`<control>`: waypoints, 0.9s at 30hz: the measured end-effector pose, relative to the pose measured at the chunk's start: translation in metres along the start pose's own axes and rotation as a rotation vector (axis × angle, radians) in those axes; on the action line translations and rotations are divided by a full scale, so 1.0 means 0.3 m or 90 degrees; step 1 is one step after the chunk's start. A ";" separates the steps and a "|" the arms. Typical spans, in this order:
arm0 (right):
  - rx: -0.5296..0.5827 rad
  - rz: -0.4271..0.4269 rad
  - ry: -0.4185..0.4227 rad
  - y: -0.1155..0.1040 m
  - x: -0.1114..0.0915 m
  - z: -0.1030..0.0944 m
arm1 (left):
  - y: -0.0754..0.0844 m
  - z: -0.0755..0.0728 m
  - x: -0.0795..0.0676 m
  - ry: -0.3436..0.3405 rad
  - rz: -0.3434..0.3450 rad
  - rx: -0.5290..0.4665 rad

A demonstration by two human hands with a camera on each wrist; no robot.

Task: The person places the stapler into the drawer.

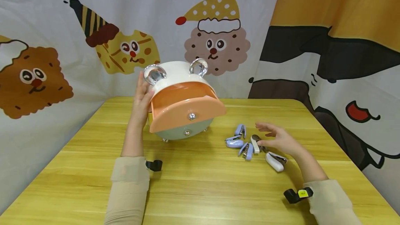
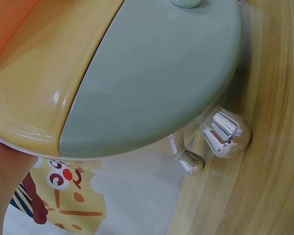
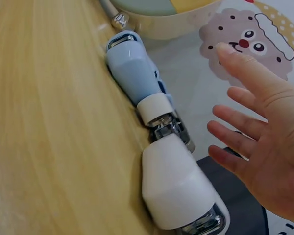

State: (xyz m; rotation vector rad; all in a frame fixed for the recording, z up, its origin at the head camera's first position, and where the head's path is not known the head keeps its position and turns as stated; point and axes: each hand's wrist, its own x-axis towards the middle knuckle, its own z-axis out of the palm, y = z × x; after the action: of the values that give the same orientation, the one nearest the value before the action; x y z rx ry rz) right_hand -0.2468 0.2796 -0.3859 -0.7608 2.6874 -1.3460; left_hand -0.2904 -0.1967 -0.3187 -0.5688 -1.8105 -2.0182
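Observation:
A drawer box shaped like an alarm clock [image 1: 178,68] stands on the table, its orange top drawer [image 1: 184,112] pulled out. Yellow and green drawer fronts [image 2: 157,88] show below it in the left wrist view. My left hand [image 1: 142,101] rests along the box's left side, fingers straight and thumb near the front edge. My right hand [image 1: 279,140] hovers over a group of mini staplers, fingers spread and holding nothing. Lilac-blue staplers [image 1: 235,143] lie on the left of the group. A white stapler [image 1: 275,162] lies nearest me, another white stapler [image 1: 254,145] under my fingertips.
The wooden table [image 1: 200,190] has its far edge just behind the box. A curtain with cartoon prints [image 1: 215,48] hangs behind it. Shiny metal feet [image 2: 225,132] carry the box, and two silver ears [image 1: 198,68] stick up from its top.

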 end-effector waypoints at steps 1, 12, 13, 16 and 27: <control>-0.003 0.004 -0.007 0.007 0.001 0.001 | 0.000 0.000 0.000 0.001 0.000 0.001; -0.008 0.027 -0.064 0.059 0.000 0.014 | -0.001 -0.002 0.006 -0.005 0.013 -0.003; -0.013 0.031 -0.067 0.061 -0.002 0.016 | -0.002 -0.002 0.006 -0.006 0.015 -0.007; -0.035 0.041 -0.072 0.065 -0.006 0.024 | -0.005 -0.001 0.004 -0.006 0.017 -0.011; -0.051 0.074 -0.089 0.066 -0.007 0.044 | -0.008 0.001 0.003 -0.003 0.027 -0.014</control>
State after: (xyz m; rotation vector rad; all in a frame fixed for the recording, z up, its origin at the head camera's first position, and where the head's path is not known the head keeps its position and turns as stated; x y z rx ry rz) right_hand -0.2496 0.2808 -0.4094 -0.6655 2.6441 -1.1236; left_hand -0.2924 -0.1962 -0.3204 -0.6134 -1.7670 -2.0129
